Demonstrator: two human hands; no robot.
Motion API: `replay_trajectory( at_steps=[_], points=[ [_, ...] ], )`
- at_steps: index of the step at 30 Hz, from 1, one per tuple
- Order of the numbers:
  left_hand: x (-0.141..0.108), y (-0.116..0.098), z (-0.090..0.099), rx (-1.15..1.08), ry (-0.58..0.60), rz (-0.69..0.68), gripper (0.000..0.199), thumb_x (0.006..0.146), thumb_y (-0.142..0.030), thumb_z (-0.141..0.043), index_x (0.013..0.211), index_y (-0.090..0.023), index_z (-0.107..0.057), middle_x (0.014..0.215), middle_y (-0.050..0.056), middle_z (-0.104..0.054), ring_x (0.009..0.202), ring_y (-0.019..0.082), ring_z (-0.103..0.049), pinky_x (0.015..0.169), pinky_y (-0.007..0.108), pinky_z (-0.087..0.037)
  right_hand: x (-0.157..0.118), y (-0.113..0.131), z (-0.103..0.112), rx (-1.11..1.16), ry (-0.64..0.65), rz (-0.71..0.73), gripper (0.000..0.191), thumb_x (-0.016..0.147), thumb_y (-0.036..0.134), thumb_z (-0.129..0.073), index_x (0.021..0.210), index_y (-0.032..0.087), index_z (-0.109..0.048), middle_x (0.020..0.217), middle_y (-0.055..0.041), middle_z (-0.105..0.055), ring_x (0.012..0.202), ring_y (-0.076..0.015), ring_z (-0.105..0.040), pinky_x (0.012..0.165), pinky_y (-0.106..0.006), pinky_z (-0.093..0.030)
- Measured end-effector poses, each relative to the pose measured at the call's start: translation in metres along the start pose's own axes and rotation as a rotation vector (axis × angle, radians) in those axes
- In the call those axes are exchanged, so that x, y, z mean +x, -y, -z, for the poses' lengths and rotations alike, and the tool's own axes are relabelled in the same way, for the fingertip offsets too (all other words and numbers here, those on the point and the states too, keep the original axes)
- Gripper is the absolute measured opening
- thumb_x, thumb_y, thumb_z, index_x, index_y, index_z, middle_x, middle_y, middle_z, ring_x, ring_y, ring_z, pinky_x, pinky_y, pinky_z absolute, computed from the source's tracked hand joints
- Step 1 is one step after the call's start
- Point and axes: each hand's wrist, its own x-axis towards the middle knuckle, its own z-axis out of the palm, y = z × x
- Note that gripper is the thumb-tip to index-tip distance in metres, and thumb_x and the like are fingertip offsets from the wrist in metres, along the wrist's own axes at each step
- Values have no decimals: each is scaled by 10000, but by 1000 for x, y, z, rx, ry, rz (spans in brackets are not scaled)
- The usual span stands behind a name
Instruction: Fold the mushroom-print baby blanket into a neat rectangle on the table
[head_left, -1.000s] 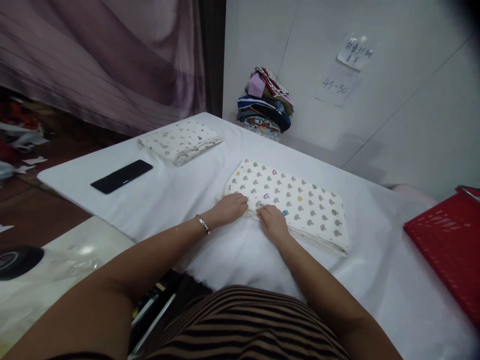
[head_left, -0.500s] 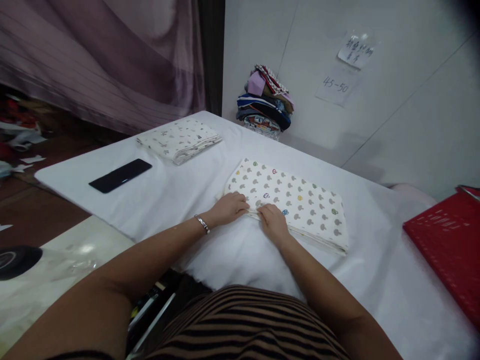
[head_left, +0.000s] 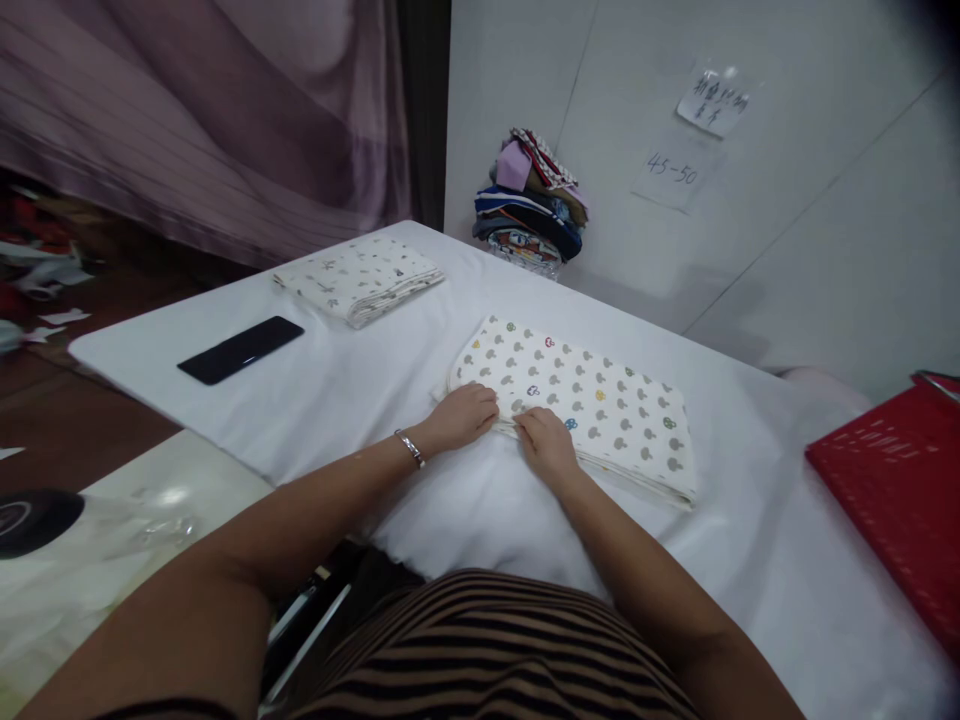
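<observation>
A folded white cloth with grey and coloured mushroom-like prints (head_left: 600, 395) lies on the white-covered table (head_left: 495, 290). My left hand (head_left: 466, 412), with a bracelet on its wrist, is closed on the near edge of this cloth, towards its left end. Just to the right, my right hand (head_left: 546, 442) pinches the same edge, a small gap between the two hands. The fingertips are partly hidden by the hands. Farther back on the left lies another folded patterned cloth (head_left: 356, 278).
A black phone (head_left: 241, 350) lies near the table's left side. Folded clothes are stacked (head_left: 529, 205) against the wall beyond the far edge. On the right is a red bag-like item (head_left: 896, 480). A black round object (head_left: 37, 522) and clear plastic are at lower left.
My left wrist and forearm have shifted very slightly. Both hands stay on the cloth's near edge, and the cloth looks unmoved.
</observation>
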Motion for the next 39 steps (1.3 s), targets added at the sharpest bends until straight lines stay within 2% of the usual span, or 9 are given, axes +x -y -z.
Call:
replay_trajectory(
  at_steps=[7,18,29,34,39],
  points=[
    [1,2,-1,-1,11,-15,165,870,-194,-472,813,-182,-627,886,43,-596,832,161,-524,762,299,-402,-1,-1,-1,7,-25,6,227,932,219,-429,1028,192,-633,941,-78,-610,909,-207,-519,806,-336,-437],
    [-2,3,-4,259,-34,-141,207,909,-189,-442,813,-172,-624,820,54,-595,812,177,-495,724,326,-350,0,1,0,4,3,-12,214,934,225,-425,990,195,-630,931,-76,-609,901,-209,-519,803,-337,-431],
    [-10,-3,-5,207,-35,-100,196,922,-240,-453,938,-186,-640,888,55,-601,835,174,-493,739,319,-354,2,3,2,74,-30,-37,186,932,229,-434,932,196,-618,903,-65,-613,880,-203,-528,792,-327,-430],
    [-9,-9,-6,138,-29,-4,200,897,-321,-507,845,-181,-639,885,52,-597,853,181,-503,756,333,-369,3,3,3,105,-34,-57,177,928,234,-440,924,205,-615,890,-57,-617,872,-196,-540,784,-321,-435],
    [-4,-11,-9,102,-55,63,290,889,-397,-511,756,-173,-638,846,50,-600,829,179,-509,735,335,-369,3,2,3,126,-35,-76,173,923,234,-442,914,213,-613,893,-50,-620,876,-191,-548,780,-315,-439]
  ],
)
